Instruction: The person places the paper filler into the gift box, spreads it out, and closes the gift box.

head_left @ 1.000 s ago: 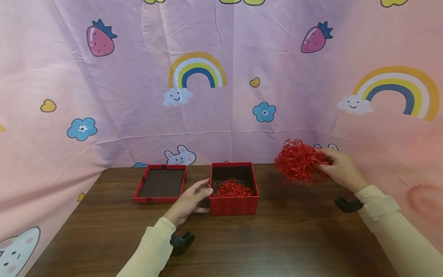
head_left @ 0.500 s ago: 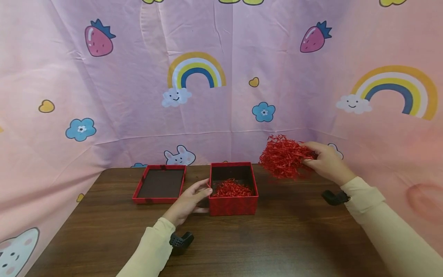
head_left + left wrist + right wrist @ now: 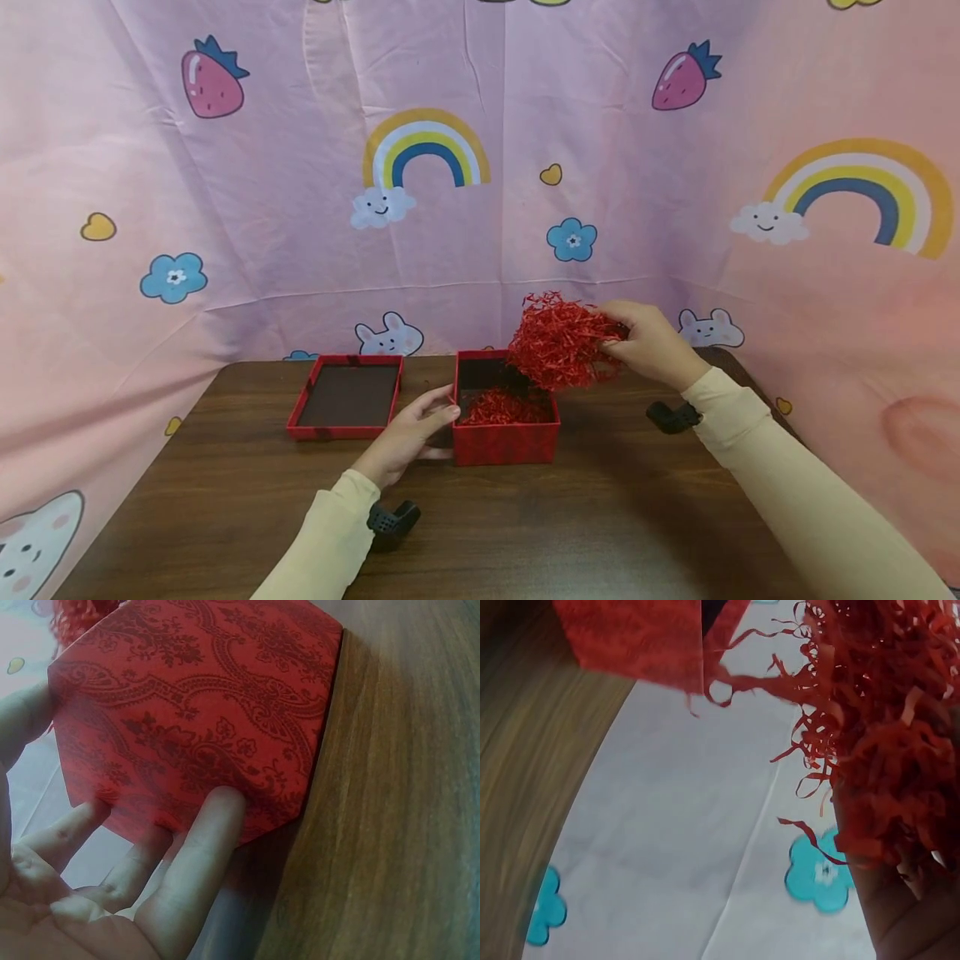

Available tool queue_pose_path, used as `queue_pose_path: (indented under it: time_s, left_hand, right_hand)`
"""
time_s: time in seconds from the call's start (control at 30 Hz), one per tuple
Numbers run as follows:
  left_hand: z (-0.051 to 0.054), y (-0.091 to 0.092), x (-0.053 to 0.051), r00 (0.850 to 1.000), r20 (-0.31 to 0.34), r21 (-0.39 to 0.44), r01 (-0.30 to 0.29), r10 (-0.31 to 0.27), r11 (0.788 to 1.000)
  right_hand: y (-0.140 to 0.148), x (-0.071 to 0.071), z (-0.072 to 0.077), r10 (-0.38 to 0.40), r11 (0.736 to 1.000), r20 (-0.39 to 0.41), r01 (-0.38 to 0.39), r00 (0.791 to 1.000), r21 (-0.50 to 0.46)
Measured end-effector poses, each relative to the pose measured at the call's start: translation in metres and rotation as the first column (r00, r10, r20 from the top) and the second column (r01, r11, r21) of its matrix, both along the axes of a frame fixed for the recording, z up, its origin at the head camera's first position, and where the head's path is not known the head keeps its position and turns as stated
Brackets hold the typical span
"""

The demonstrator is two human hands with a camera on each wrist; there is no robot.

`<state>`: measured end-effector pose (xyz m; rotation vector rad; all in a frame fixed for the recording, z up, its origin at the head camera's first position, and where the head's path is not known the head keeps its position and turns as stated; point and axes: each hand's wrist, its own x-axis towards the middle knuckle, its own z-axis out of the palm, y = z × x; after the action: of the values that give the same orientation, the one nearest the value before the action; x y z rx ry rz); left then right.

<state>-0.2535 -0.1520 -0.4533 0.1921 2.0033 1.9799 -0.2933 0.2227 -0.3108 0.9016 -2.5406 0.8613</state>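
The right hand (image 3: 652,342) pinches a fluffy bundle of red shredded paper (image 3: 558,342) in its fingers; the bundle hangs leftward past the fingertips, by the far right corner of the open red box (image 3: 506,444). Inside the box, below and left of those fingers, lies a smaller paper heap (image 3: 506,407). The left hand (image 3: 408,433) has its fingers spread, touching the box's left wall. Left of these fingers, a shallow red lid (image 3: 352,396) lies inside-up on the bench (image 3: 525,533).
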Motion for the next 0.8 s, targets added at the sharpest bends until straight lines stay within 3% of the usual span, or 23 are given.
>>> queue_pose_path:
  time_s: [0.2, 0.4, 0.57, 0.8]
  left_hand:
    - [0.000, 0.001, 0.000, 1.000, 0.003, -0.002, 0.009, -0.009, 1.000]
    - [0.003, 0.001, -0.001, 1.000, -0.011, -0.011, -0.002, 0.002, 1.000]
    - [0.005, 0.002, 0.000, 1.000, -0.002, -0.005, 0.005, -0.005, 1.000]
    - [0.003, 0.002, 0.001, 1.000, 0.007, 0.005, 0.006, -0.006, 1.000]
  right_hand:
    - [-0.030, -0.006, -0.006, 0.085, 0.995, -0.005, -0.085, 0.996, 0.043]
    - [-0.061, -0.013, -0.016, 0.137, 0.981, 0.041, -0.141, 0.990, 0.130]
    - [-0.085, -0.016, -0.035, 0.156, 0.951, 0.084, -0.173, 0.984, 0.258]
    - [-0.112, -0.018, -0.064, 0.138, 0.917, 0.192, -0.198, 0.972, 0.346]
